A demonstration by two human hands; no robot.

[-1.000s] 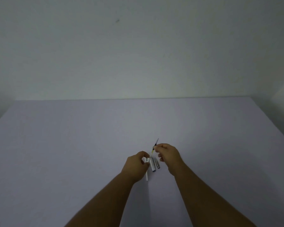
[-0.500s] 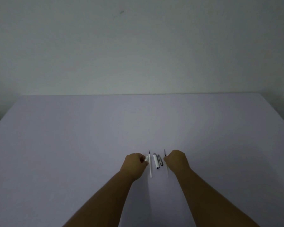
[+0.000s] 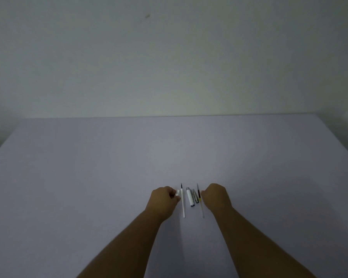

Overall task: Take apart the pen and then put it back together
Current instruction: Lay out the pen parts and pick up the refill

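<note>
Resting on table: the pen lies in pieces on the pale lilac table (image 3: 88, 177), in a row between the two hands, near the front middle.
Left hand: the left hand (image 3: 162, 201) is curled with its fingertips pinched together on a small clear piece (image 3: 177, 193), held just left of the white tube.
White tube: a long thin white tube (image 3: 183, 203) with a dark tip at its far end lies flat, pointing away from the person.
Barrel section: a short white barrel section (image 3: 190, 198) with metal ends lies right of the tube, apart from it.
Grey piece: a slim grey piece (image 3: 195, 196) lies just beside the barrel section on its right; whether they touch cannot be told.
Refill: a thin refill (image 3: 200, 201) with a dark and yellow stretch lies farthest right, close against the right hand.
Right hand: the right hand (image 3: 216, 198) is loosely curled with knuckles up; its fingertips are beside the refill, and whether they grip it cannot be told.
Change from half a second ago: the layout of the parts matches; both hands sit in nearly the same places.
Change from one second ago: the refill was then lifted in the right hand's fingers above the parts; it now lies on the table.
</note>
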